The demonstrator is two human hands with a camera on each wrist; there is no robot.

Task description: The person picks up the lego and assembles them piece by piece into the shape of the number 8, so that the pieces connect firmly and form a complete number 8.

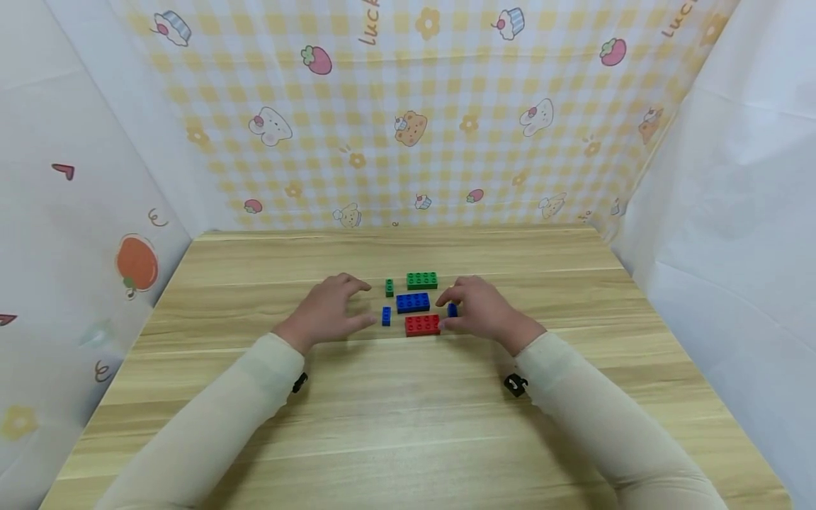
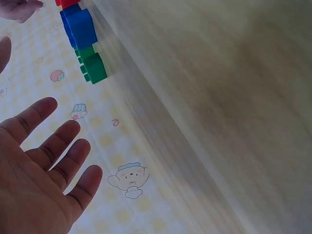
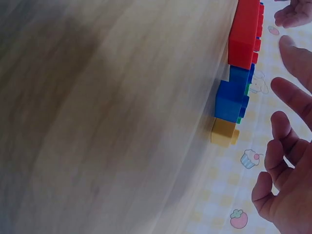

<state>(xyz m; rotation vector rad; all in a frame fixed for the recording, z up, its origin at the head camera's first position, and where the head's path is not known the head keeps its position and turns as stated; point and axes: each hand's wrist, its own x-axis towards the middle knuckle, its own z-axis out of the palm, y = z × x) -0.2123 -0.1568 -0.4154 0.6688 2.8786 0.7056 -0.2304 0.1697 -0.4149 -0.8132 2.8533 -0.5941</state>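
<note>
My left hand [image 1: 331, 310] hovers left of a group of toy building bricks, thumb and fingers spread apart and holding nothing. Nearest to it are a small blue brick [image 1: 386, 316] and a small green brick [image 1: 389, 287]. A larger green brick [image 1: 422, 280], a larger blue brick [image 1: 413, 303] and a red brick [image 1: 423, 325] lie in the middle. On the right, my right hand [image 1: 478, 312] is held close to another small blue brick [image 1: 452, 310], partly covering it. The right wrist view shows its loosely bent fingers apart from the bricks, and a yellow brick [image 3: 224, 131].
The bricks lie on a wood-grain table [image 1: 408, 425]. Behind it hangs a yellow checked cloth [image 1: 408, 163] with cartoon prints. White cloth [image 1: 733, 177] borders the right side, and printed white sheeting [image 1: 57, 234] the left. A black strap part [image 1: 515, 384] shows under the right sleeve.
</note>
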